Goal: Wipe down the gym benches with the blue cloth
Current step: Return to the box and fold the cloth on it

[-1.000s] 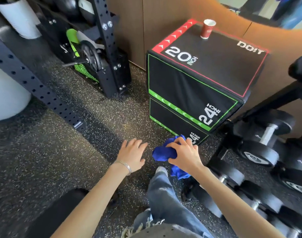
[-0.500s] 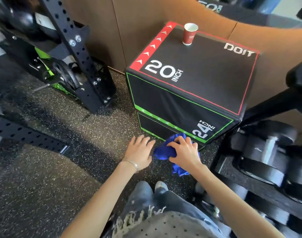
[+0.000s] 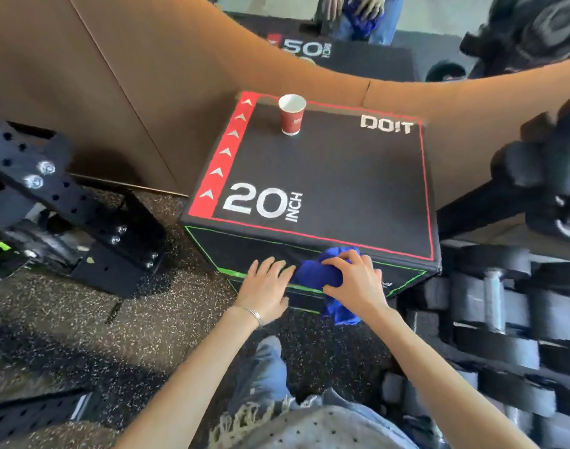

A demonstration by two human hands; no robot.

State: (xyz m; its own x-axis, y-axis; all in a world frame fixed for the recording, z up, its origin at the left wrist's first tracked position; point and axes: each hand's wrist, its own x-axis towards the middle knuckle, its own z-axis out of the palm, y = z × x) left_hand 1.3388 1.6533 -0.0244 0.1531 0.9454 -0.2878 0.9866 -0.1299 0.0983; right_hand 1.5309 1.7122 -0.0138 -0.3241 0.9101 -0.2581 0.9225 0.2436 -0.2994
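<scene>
A black padded jump box (image 3: 325, 183), marked "20 INCH" and "DOIT", stands against the brown wall. My right hand (image 3: 355, 280) grips the bunched blue cloth (image 3: 316, 273) in front of the box's front face, just under its top edge. A tail of the cloth hangs below my wrist. Beside the cloth my left hand (image 3: 267, 290) is held flat with straight fingers, empty. Whether either hand touches the box is unclear.
A red paper cup (image 3: 291, 115) stands on the box top near the wall. Black dumbbells on a rack (image 3: 504, 303) crowd the right side. A black perforated steel rack frame (image 3: 66, 202) sits left. Speckled rubber floor (image 3: 66, 319) lies below; a mirror runs above the wall.
The view has moved closer and higher over the box, so its top fills the frame. Both hands have come up from near the floor to the box's upper front face.
</scene>
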